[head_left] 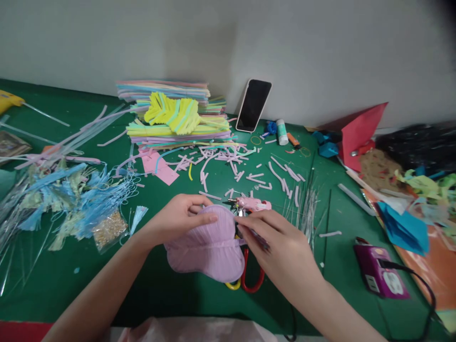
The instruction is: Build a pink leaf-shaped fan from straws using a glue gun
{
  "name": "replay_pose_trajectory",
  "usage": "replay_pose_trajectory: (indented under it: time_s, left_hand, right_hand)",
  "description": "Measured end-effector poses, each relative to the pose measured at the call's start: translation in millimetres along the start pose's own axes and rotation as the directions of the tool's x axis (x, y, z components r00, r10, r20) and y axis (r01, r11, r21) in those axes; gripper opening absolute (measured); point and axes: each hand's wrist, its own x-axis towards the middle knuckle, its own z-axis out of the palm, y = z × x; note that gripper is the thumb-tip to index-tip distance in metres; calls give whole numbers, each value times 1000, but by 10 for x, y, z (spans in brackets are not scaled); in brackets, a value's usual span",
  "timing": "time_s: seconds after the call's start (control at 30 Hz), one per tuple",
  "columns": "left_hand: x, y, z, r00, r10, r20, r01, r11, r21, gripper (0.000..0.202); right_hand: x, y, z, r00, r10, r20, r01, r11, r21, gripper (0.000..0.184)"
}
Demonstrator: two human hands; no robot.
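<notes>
A lilac piece (213, 256), made of rows of pipe cleaners side by side and wavy in outline, is held up over the table. My left hand (188, 213) grips its upper left edge, thumb in front and fingers behind. At its upper right edge, my right hand (274, 232) is closed in a pinch; what lies between the fingertips is too small to make out. Just beyond the fingers lies a pink glue gun (254, 204). Below the piece, the red handle (253, 280) and a yellow handle (233, 285) show, partly covered by the piece.
Bundled pipe cleaners (178, 128) lie at the back beside a leaning phone (253, 105). Lilac offcuts (256, 178) are scattered ahead. Blue tassels (107, 190) and a bag of gold beads (109, 230) lie left. Thin wires (309, 213) and a purple box (379, 270) with a cable stand right.
</notes>
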Motion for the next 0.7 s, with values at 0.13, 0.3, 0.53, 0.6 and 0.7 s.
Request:
replay_pose_trajectory:
  time_s: [0.13, 0.3, 0.53, 0.6, 0.7]
  left_hand:
    - [-11, -15, 22, 1000, -15, -26, 14, 999, -32, 40]
    - [-2, 12, 39, 990, 127, -58, -126, 992, 15, 32]
    - [7, -6, 46, 989, 107, -102, -108, 994, -8, 27]
    - [6, -19, 48, 987, 103, -121, -105, 994, -7, 27]
    - [1, -22, 55, 986, 72, -152, -74, 997, -6, 30]
  right_hand:
    - [-28, 10, 13, 999, 38, 2, -38, 999, -4, 15]
    - [-36, 7, -1, 992, 123, 29, -123, 992, 10, 12]
    - [-30, -34, -13, 989, 148, 22, -149, 989, 21, 9]
    - [-39, -48, -3, 986, 162, 27, -162, 987, 21, 12]
    - [-61, -64, 23, 986, 166, -4, -166, 986, -14, 19]
